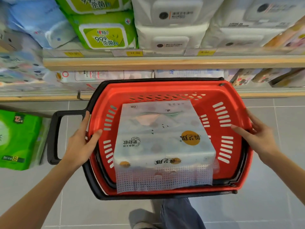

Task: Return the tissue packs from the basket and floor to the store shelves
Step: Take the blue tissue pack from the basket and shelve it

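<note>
A red shopping basket (234, 100) with black handles stands on the grey tiled floor in front of the shelves. Inside it lies a large pale blue-white tissue pack (163, 142) with orange round logos. My left hand (82, 141) hovers over the basket's left rim, fingers spread, holding nothing. Over the right rim, my right hand (259, 138) is also spread and empty. Both hands flank the pack without touching it. On the floor at the far left sits a green tissue pack (18, 139).
Wooden-edged store shelves (165, 63) run across the top, stocked with green wipe packs (104, 33), white packs (171, 23) and blue packs (41, 22). A lower shelf behind the basket holds more tissue packs. My jeans leg and shoe (178, 214) are just below the basket.
</note>
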Tool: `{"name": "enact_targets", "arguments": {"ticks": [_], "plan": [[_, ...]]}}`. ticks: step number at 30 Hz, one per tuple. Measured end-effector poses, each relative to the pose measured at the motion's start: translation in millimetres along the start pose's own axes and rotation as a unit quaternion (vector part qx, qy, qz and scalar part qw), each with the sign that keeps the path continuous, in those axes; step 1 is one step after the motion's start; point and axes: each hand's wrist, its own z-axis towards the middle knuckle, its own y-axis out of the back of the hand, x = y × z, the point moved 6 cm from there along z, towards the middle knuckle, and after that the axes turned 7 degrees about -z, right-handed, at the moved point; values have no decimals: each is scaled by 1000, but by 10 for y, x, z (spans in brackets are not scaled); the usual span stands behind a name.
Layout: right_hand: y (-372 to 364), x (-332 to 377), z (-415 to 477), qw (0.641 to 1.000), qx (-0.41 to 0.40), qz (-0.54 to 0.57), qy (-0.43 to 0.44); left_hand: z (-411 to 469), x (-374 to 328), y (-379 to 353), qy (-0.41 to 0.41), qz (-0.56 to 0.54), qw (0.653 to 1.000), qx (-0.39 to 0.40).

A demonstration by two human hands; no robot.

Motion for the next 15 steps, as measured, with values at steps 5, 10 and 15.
{"name": "enact_targets", "arguments": {"ticks": [5, 10, 15], "plan": [[-9, 67, -55, 990, 66, -123, 20, 15, 77, 38, 4, 40, 998, 43], [-52, 209, -186, 929, 57, -351, 100, -127, -51, 95, -67, 115, 991, 18], [-319, 391, -345, 921, 88, -332, 183, -328, -238, 42, -189, 134, 973, 22]]}}
